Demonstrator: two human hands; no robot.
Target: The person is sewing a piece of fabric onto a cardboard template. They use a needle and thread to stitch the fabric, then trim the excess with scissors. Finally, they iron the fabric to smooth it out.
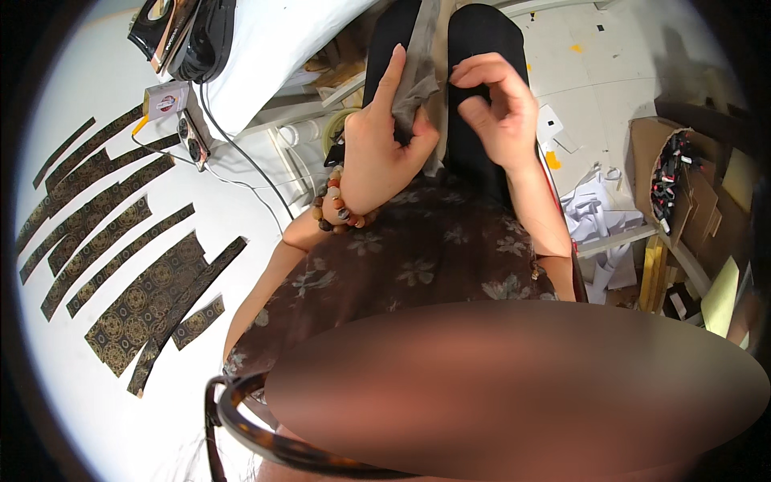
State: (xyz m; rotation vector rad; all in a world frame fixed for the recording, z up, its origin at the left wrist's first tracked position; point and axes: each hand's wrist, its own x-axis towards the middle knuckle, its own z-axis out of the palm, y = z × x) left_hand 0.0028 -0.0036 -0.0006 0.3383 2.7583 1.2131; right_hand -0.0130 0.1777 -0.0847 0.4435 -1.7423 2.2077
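A grey-brown strip of cloth (416,84) hangs lengthwise over my lap, between my two black-trousered knees. My left hand (379,149), with a beaded bracelet on its wrist, grips the cloth's left side; the thumb presses on it while the index finger points straight along its edge. Just right of the cloth, over my right thigh, is my right hand (504,116). Its index finger and thumb curve toward the cloth with a gap between them, and I see nothing held there. The cloth's lower end lies close to my dark floral top.
On the white table (265,64) at left lie several dark patterned fabric pieces (148,301). A power socket block (191,136) with cables and a black iron-like appliance (205,40) stand behind them. At right are crumpled papers (598,201) and a cardboard box (666,169) of small dark items.
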